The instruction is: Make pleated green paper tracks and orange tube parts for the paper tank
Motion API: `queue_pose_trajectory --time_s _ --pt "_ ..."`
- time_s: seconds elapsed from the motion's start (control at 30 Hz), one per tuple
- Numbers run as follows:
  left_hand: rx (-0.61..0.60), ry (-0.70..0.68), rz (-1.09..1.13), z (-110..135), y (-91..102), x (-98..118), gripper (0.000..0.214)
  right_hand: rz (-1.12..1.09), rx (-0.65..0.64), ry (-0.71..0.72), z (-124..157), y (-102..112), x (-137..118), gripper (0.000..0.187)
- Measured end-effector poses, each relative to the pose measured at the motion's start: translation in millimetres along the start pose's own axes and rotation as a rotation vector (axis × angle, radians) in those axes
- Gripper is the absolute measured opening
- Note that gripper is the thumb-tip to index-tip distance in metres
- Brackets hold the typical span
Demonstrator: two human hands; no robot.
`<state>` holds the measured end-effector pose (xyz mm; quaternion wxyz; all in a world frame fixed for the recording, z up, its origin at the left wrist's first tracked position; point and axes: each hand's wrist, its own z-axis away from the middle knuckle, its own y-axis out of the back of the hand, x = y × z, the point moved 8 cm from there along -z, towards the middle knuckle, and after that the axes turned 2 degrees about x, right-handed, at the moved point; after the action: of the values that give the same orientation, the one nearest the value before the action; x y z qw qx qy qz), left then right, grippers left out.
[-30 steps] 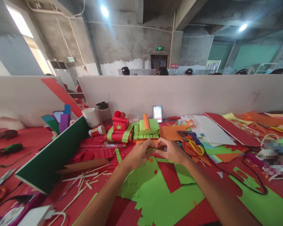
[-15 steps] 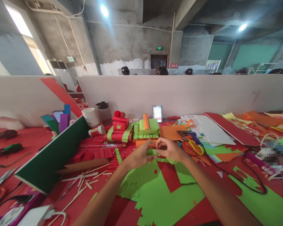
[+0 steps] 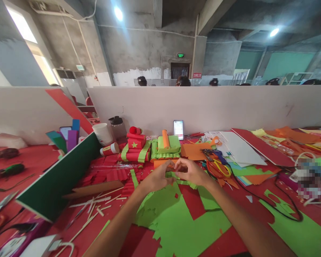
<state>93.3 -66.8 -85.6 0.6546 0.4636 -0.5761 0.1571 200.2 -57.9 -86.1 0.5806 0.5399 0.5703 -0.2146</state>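
Note:
My left hand (image 3: 157, 177) and my right hand (image 3: 191, 172) meet over the middle of the table, fingers pinched together on a small folded strip of green paper (image 3: 182, 180). The strip runs between the two hands and trails to the right under my right palm. Just beyond the hands stand a green and orange paper tank (image 3: 167, 145) and a red paper tank with a yellow star (image 3: 135, 147). An orange piece (image 3: 160, 163) lies right behind my fingers.
Large green paper sheets (image 3: 173, 217) and red scraps cover the red table in front. A dark green board (image 3: 59, 176) leans at the left. Scissors (image 3: 216, 166) lie right of my hands, with a phone (image 3: 178, 129), paper cup (image 3: 103, 133) and white partition (image 3: 208, 107) behind.
Both hands stayed together on the green strip; they shifted slightly away from me and the fingers re-pinched along it.

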Motion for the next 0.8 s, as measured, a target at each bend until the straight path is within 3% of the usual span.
queue_pose_trajectory --time_s 0.2,0.8 --pt "0.066 -0.099 -0.087 -0.9 4.1 7.7 0.018 -0.004 0.008 0.006 -0.1 0.6 1.9 0.017" --pt "0.134 -0.102 -0.146 -3.1 9.7 0.9 0.015 -0.014 0.026 0.035 -1.3 1.0 0.4 0.016"
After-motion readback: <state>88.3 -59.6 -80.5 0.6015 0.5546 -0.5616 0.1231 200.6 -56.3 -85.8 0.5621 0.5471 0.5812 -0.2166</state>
